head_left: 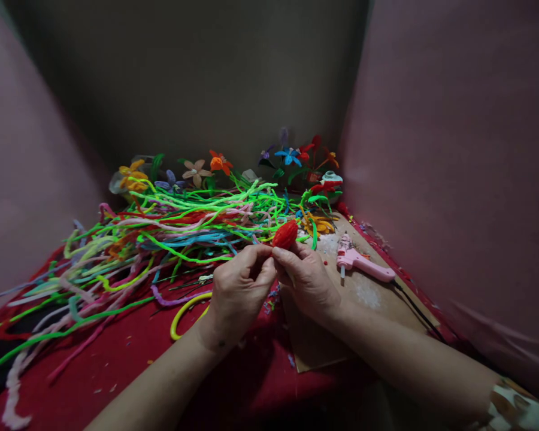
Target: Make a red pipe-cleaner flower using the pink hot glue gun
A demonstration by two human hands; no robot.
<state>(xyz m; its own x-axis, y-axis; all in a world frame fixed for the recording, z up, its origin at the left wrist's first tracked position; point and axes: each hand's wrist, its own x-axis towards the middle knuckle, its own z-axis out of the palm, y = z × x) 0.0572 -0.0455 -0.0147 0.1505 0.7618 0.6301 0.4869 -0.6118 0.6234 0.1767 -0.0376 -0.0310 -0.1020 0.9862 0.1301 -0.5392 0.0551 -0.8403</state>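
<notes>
A red pipe-cleaner flower piece (285,234), shaped like a closed bud, is held up in front of me over the near edge of the pile. My right hand (306,276) grips its base between thumb and fingers. My left hand (242,287) is pinched at the same base, its thumb and fingertips meeting the right thumb. The bud's lower end is hidden behind my fingers. To the right of my right hand, a pink hot glue gun (363,263) lies on a brown board (323,350), a glue stick poking out of it.
A tangled heap of colourful pipe cleaners (197,218) spreads over the red tablecloth (130,365). Finished flowers (197,172) stand along the back. A yellow ring-shaped piece (179,320) lies left of my left wrist. The glue gun's black cord (415,308) runs off to the right.
</notes>
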